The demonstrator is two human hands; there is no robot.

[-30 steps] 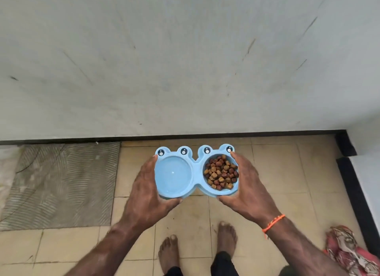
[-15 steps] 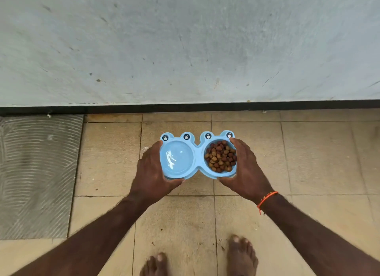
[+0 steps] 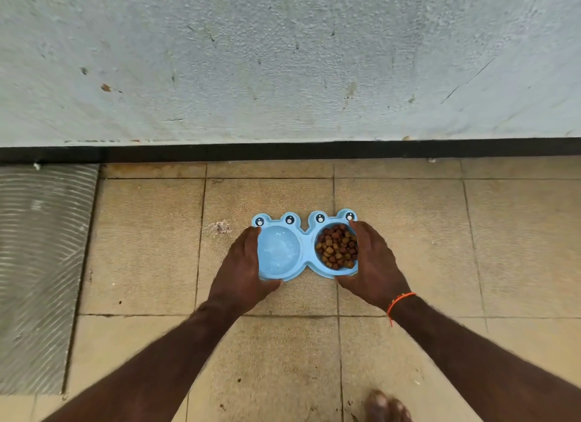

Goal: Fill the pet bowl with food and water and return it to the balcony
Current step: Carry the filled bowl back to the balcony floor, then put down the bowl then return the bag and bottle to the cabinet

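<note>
The light blue double pet bowl (image 3: 304, 248), with frog eyes along its far rim, is low over or on the beige tiled floor in front of the wall. Its left cup holds clear water (image 3: 279, 252). Brown kibble (image 3: 337, 247) fills the right cup. My left hand (image 3: 242, 270) grips the bowl's left end, thumb under the near edge. My right hand (image 3: 372, 264), with an orange thread at the wrist, grips the right end. I cannot tell whether the bowl touches the tiles.
A grey-white plaster wall (image 3: 283, 60) with a black skirting strip (image 3: 283, 151) rises just beyond the bowl. A grey ribbed mat (image 3: 41, 264) lies at the left. My bare foot (image 3: 388, 407) shows at the bottom edge. Beige tiles (image 3: 518, 248) stretch to the right.
Both hands have lowered the bowl from chest height toward the floor, and my view has dropped closer to the tiles. The grip on both ends is unchanged.
</note>
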